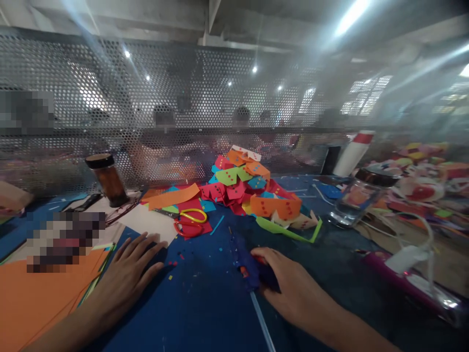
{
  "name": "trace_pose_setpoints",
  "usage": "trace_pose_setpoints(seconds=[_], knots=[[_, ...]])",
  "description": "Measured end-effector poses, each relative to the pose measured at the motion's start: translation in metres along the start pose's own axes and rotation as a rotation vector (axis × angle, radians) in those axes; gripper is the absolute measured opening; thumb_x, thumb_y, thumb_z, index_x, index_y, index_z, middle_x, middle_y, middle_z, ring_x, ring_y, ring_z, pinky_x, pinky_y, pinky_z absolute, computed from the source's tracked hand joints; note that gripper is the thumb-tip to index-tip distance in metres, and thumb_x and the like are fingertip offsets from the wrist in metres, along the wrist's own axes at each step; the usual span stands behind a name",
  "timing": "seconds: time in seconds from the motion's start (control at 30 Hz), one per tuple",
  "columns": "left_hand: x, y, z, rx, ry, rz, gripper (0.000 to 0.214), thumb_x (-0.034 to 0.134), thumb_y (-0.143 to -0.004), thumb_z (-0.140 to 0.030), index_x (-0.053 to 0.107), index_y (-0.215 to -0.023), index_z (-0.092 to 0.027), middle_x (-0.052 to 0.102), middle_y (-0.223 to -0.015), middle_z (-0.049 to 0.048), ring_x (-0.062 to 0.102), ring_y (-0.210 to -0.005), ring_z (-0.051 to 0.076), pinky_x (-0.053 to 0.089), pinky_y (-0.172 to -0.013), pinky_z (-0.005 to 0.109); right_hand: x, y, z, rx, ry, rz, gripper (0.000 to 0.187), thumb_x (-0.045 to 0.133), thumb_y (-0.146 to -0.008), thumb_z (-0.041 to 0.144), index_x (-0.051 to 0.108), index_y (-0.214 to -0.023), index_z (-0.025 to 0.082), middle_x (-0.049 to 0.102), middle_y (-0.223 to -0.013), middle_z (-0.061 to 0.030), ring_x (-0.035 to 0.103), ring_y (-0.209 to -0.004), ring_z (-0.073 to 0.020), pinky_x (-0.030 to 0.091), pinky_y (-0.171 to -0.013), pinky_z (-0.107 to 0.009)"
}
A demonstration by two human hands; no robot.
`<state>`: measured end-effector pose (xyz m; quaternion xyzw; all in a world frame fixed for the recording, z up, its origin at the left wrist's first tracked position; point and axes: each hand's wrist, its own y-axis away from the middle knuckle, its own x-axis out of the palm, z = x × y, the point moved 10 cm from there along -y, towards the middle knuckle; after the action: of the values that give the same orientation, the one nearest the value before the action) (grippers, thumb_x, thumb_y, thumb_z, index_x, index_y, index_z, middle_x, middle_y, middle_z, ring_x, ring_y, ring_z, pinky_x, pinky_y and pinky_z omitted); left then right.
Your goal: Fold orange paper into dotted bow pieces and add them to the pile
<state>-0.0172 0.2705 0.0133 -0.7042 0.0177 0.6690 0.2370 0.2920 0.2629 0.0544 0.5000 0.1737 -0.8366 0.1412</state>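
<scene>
The right hand (284,283) is closed round the handle of a dark-blue plastic glue gun (247,264) at the blue table's (205,315) middle, its long axis running away from the wearer, nozzle towards a heap of multicoloured folded paper pieces (234,178). The left hand (134,266), palm down, fingers spread and grasping nothing, lies well apart to the gun's left.

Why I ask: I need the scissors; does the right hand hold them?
No, the scissors lie on paper; the right hand holds a glue gun.
</scene>
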Motion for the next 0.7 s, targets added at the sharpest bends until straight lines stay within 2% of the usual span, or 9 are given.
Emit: trace_pose_setpoints(seconds=[0.17,0.3,0.47,0.7], knots=[[0.001,-0.002,0.001,-0.02,-0.009,0.019,0.05,0.035,-0.101,-0.055,0.051,-0.143,-0.035,0.051,-0.152,0.0034,0.042,-0.142,0.033,0.035,-0.114,0.061,-0.002,0.007,0.004,-0.058,0.086,0.051,0.047,0.053,-0.078,0.011,0.056,-0.124,0.02,0.065,-0.119,-0.0116,0.06,-0.11,-0.0295,0.044,-0.098,-0.051],[0.0,-0.003,0.0,-0.019,0.005,0.045,0.051,0.034,-0.101,-0.056,0.052,-0.143,-0.034,0.051,-0.152,0.0029,0.041,-0.142,0.034,0.035,-0.114,0.062,-0.006,0.011,0.003,-0.052,0.134,0.112,0.046,0.052,-0.08,0.012,0.056,-0.126,0.018,0.065,-0.118,-0.0123,0.06,-0.109,-0.03,0.044,-0.097,-0.051],[0.002,-0.003,0.002,-0.03,0.006,0.018,0.05,0.035,-0.1,-0.057,0.052,-0.142,-0.035,0.051,-0.153,0.0023,0.042,-0.142,0.032,0.034,-0.114,0.06,-0.011,0.015,0.001,-0.044,0.203,0.168,0.049,0.049,-0.083,0.013,0.054,-0.131,0.014,0.062,-0.124,-0.0159,0.057,-0.115,-0.0308,0.04,-0.103,-0.053],[0.004,-0.004,0.002,-0.031,0.019,0.029,0.051,0.034,-0.101,-0.058,0.053,-0.142,-0.034,0.051,-0.152,0.0049,0.042,-0.142,0.033,0.033,-0.113,0.063,-0.007,0.016,0.001,-0.015,0.317,0.232,0.051,0.045,-0.083,0.009,0.056,-0.133,0.012,0.061,-0.126,-0.017,0.058,-0.115,-0.0319,0.041,-0.103,-0.056]])
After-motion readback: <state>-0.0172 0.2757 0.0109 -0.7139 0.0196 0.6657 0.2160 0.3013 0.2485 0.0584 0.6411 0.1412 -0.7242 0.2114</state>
